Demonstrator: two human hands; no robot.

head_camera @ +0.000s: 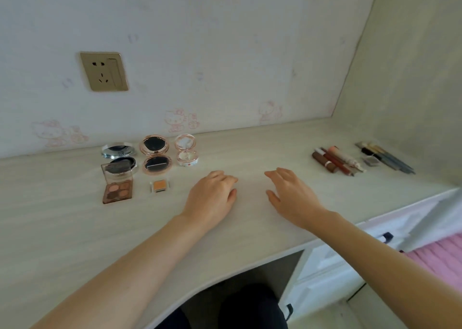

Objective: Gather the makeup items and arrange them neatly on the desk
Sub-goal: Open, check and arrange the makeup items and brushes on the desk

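The pale wood-grain counter [75, 228] spreads under both forearms and runs back to a wall [225, 53] printed with faint pink cartoon cats, where a gold socket plate [104, 71] sits well above and left of the hands. The left hand [212, 198] lies palm down on the counter with its fingers loosely bent and nothing in them; the right hand [291, 196] rests just beside it, palm down too, fingers relaxed and slightly spread, also holding nothing, with a bare strip of counter between the two. To the left of the left hand, apart from it, the compacts stand in a tidy block: nearest the wall a silver compact [117, 156] open with its mirror lid up, a rose-gold compact [155, 156] open beside it, and a white compact [186, 153] open at the end closest to the left hand. In front of the silver one an eyeshadow palette [117, 184] lies open showing four brownish pans, its lid overlapping the silver compact in this view, and a small orange pan [159, 185] lies between the palette and the left hand. To the right of the right hand and farther back, well apart from it, a cluster of lip tubes [335, 161] lies side by side, slanted, some brown and red, one with a peach cap. Beyond them, toward the side wall, brushes and pencils [390, 157] lie in a parallel bunch, with a small grey pan [371, 161] just beside them.
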